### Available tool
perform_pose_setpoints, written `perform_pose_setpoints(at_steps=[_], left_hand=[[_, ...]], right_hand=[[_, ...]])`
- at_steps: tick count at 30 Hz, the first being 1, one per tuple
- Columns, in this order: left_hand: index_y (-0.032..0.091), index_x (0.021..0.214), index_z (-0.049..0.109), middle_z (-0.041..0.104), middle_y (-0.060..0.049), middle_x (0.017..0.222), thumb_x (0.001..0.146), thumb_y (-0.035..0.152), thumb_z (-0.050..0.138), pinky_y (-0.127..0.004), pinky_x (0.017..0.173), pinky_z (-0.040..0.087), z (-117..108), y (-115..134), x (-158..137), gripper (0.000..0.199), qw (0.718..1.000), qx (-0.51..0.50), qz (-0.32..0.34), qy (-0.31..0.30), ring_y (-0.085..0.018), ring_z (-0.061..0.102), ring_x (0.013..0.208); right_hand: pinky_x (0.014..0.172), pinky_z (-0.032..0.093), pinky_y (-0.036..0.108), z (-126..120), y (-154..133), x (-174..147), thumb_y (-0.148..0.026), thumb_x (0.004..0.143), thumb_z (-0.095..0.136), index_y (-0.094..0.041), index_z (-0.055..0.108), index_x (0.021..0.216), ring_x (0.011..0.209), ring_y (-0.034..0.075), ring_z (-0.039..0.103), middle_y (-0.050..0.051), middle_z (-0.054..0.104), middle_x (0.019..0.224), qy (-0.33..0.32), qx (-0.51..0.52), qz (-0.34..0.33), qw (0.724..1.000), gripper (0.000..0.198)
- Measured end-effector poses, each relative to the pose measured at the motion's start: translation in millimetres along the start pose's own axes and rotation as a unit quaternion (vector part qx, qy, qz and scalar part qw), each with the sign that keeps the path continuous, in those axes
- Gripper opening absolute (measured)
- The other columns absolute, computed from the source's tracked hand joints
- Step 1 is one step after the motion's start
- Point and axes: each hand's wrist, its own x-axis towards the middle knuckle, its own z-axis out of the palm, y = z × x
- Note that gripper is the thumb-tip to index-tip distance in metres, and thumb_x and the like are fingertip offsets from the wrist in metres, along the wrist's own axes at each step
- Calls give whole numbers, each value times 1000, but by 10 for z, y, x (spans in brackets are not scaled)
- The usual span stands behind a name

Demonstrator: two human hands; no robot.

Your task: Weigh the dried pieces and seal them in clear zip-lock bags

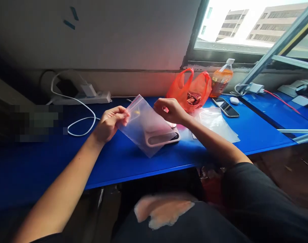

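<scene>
A clear zip-lock bag [154, 126] hangs tilted over the desk, its zip edge toward the upper left. My left hand [112, 121] pinches it at the zip edge between thumb and fingers. My right hand [171, 109] is beside the bag's upper right edge, fingers curled together; whether something is between the fingertips is hidden. Behind and under the bag lies a pale device like a small kitchen scale [178, 137] with a dark panel, partly seen through the plastic. A stack of clear plastic bags [212, 123] lies to the right, beyond my right forearm.
On the blue desk [260, 131], a red plastic carrier bag [179, 89] holds something dark. Behind it stands a drink bottle [221, 82]. A phone [227, 107] and a white earbud case [234, 100] lie rightward. A power strip [80, 98] and white cable [79, 134] are at left.
</scene>
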Motion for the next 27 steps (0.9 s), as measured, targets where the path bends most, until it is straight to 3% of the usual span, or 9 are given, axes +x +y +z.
perform_pose_setpoints(at_steps=[3,6,8,10,13,17,20,23,27], left_hand=[[17,58,52,40,2,51,77,29,60,-22,49,35,-53,-9,22,24,999,-39,-2,16,-8,40,47],[18,53,40,30,4,49,85,40,55,-23,46,30,-36,5,23,41,998,-6,16,57,-8,32,45],[18,54,40,31,4,50,86,42,55,-24,46,28,-15,-1,4,43,993,64,32,94,-9,32,46],[18,56,42,36,3,53,87,41,56,-25,47,27,4,-21,-39,41,985,122,40,120,-9,33,48],[19,62,48,41,3,55,88,38,54,-25,47,26,49,-44,-137,33,975,174,27,133,-10,35,49],[18,63,47,42,3,52,90,34,51,-23,45,28,140,-14,-189,31,960,247,25,133,-9,36,48],[18,62,45,41,4,50,89,37,51,-22,43,27,146,-14,-113,34,959,243,71,130,-8,35,45],[18,61,45,42,4,49,88,42,54,-23,41,27,97,-71,-28,37,954,238,132,125,-8,36,43],[18,67,52,40,6,46,84,43,61,-24,37,22,70,-76,10,31,962,170,181,116,-6,34,38]], right_hand=[[68,43,31,1,86,-181,-33,88,46,-22,59,75,68,16,55,3,61,69,20,-63,-17,998,21],[73,45,34,-157,132,-315,-36,88,46,-23,60,78,71,19,58,5,62,72,86,-97,72,989,22],[74,46,37,-220,132,-353,-38,89,43,-24,60,81,75,21,59,6,63,77,130,-114,135,976,23],[72,47,39,-213,129,-387,-39,89,44,-26,60,81,72,22,60,6,63,75,140,-117,155,971,22],[65,47,41,-126,138,-487,-36,87,48,-28,59,79,64,23,58,5,62,69,128,-106,141,976,16],[59,47,42,-49,120,-591,-36,86,46,-31,60,78,60,24,59,3,60,64,161,-115,136,971,17],[56,47,37,-71,78,-518,-32,86,49,-28,61,78,56,19,57,1,59,61,176,-123,69,974,15],[58,46,31,-132,38,-408,-29,88,51,-24,61,81,58,14,58,0,63,67,248,-115,-4,962,13],[61,46,28,-185,-21,-358,-30,93,47,-22,60,86,61,11,58,1,63,73,276,-62,31,959,17]])
